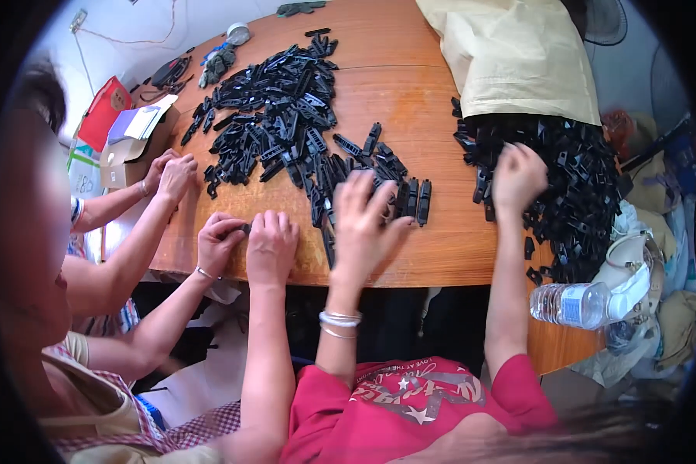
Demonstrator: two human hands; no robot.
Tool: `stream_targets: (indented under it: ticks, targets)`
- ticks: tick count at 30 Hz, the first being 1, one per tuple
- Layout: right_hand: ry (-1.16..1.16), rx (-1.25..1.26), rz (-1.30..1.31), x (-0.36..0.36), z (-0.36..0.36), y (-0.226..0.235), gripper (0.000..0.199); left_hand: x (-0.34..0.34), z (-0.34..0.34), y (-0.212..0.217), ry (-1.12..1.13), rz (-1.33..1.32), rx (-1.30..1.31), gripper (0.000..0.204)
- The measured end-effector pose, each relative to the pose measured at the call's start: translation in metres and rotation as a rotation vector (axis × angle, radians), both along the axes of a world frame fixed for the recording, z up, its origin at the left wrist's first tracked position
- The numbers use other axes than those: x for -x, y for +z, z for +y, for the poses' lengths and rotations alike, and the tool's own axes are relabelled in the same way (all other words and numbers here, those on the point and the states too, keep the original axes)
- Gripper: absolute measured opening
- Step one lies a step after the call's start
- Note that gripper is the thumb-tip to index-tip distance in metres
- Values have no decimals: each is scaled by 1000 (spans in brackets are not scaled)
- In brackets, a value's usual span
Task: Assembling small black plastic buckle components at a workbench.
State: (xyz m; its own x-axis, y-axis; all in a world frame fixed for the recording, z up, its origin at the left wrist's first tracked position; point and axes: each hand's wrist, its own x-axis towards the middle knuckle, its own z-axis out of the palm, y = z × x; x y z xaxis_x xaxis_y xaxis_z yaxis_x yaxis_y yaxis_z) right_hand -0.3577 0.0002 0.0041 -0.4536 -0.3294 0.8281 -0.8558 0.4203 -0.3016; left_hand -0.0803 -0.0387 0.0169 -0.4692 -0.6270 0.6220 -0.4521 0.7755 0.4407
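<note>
Head view shows our left hand (363,224) with fingers spread flat over a short row of black plastic clips (410,199) on the wooden surface (410,93), likely pressing them into line. Our right hand (516,178) reaches with loosely curled fingers into the loose heap of black parts (572,185) spilled from a tan sack (510,54) (whether it pinches one, we cannot tell). A larger pile (278,108) lies centre, within reach of the co-workers' hands (247,243) beside us.
</note>
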Motion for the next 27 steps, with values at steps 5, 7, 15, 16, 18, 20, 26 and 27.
stream_targets:
  ticks: [5,7,15,16,18,20,26,27]
  targets:
    - [-366,-168,32,43,75,-25,35,141,13,-17,-316,246,-370,55]
    - [-438,-127,-69,50,74,-47,44,190,-7,-28,-193,223,-395,62]
    - [-227,51,-179,32,23,-37,40,249,0,-38,-163,470,-629,49]
    - [-111,115,-295,26,21,-33,41,247,-1,-36,-145,477,-638,49]
    - [74,232,-444,14,15,-24,42,242,-9,-35,-260,594,-790,51]
    - [170,316,-567,-2,6,-12,40,238,-20,-36,-349,725,-955,54]
    - [422,591,-987,-24,-13,-11,37,210,-28,-9,-524,838,-1073,44]
    - [442,604,-1016,-35,-15,0,36,200,-29,-2,-552,876,-1104,43]
